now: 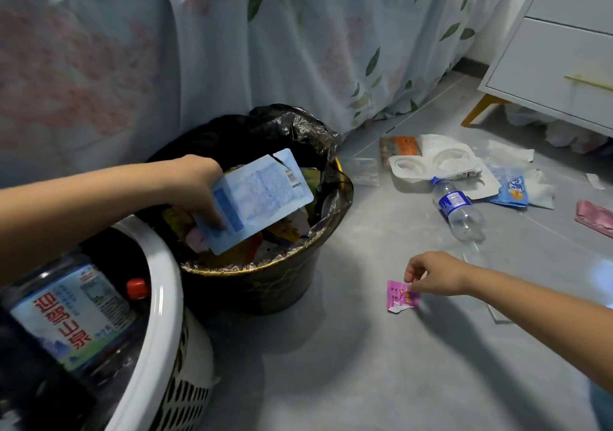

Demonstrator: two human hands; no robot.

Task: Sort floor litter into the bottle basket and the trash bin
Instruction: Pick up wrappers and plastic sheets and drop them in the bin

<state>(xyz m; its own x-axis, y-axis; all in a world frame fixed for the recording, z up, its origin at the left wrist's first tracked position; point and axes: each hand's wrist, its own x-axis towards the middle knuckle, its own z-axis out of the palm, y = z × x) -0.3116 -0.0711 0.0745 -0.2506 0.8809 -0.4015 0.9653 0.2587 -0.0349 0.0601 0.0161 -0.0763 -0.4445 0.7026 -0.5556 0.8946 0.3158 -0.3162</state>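
Both my hands are busy: left hand (195, 185) grips a pale blue packet (258, 198) over the trash bin (265, 284), right hand (434, 273) pinches a pink wrapper (399, 296) on the floor (365, 364).

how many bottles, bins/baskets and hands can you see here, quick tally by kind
bottles: 2, one in the basket, one on the floor
containers: 2, trash bin, white basket
hands: 2, left, right
total: 6
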